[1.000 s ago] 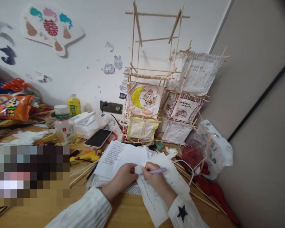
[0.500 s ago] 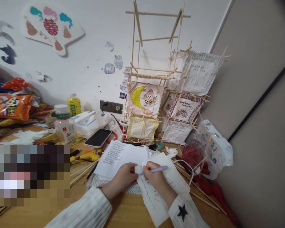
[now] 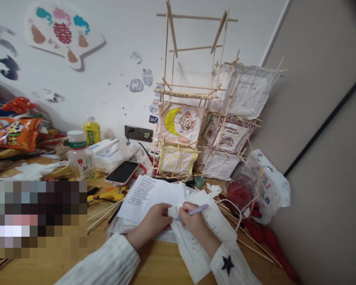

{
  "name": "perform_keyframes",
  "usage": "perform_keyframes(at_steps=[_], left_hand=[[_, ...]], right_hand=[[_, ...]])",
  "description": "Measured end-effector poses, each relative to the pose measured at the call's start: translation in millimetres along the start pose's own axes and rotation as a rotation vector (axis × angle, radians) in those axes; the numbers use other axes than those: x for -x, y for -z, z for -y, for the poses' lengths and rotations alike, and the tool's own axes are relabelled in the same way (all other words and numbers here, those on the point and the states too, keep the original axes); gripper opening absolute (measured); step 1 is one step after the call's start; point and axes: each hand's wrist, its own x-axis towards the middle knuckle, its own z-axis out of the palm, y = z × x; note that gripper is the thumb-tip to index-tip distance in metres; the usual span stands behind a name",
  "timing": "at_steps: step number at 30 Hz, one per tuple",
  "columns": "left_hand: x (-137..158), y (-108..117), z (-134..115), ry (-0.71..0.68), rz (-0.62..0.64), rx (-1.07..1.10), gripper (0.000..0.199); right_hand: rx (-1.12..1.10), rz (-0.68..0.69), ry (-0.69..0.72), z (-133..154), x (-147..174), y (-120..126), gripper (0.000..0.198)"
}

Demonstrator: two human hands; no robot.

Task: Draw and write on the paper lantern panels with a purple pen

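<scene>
My right hand [image 3: 192,219] is closed around a light purple pen [image 3: 200,209], its tip end low by my thumb over the drawing paper [image 3: 192,253]. That thin white sheet carries a wavy line and small sketched marks. My left hand [image 3: 157,221] pinches the sheet's upper left edge, thumb beside the pen's tip. Under and behind it lies a sheet of handwritten text [image 3: 145,194]. A cross-hatched patterned sheet [image 3: 166,236] shows beneath both papers. Whether the pen's tip touches the paper is hidden by my fingers.
Behind the papers stands a wooden stick frame [image 3: 190,95] with drawn panels. Left are a phone [image 3: 122,172], a yellow glue gun [image 3: 111,194], a clear bottle [image 3: 80,158] and a snack bag [image 3: 14,132]. Loose sticks [image 3: 255,250] and plastic bags [image 3: 273,190] lie right.
The pen's upper end has tipped slightly upward and left in my right hand. My left hand and the paper have stayed in place.
</scene>
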Motion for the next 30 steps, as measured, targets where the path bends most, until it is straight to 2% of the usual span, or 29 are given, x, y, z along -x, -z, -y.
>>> perform_keyframes(at_steps=[18,25,30], left_hand=[[3.8,2.3,-5.3,0.015,0.008,0.044,0.022],[-0.2,0.3,1.2,0.035,0.025,0.176,0.022],[1.2,-2.0,3.7,0.077,0.116,0.339,0.020]], right_hand=[[0.002,0.009,-0.001,3.8,0.1,-0.3,0.026],[-0.085,0.016,-0.068,3.0,0.7,-0.7,0.024],[-0.190,-0.087,-0.052,9.9,0.5,5.1,0.027]])
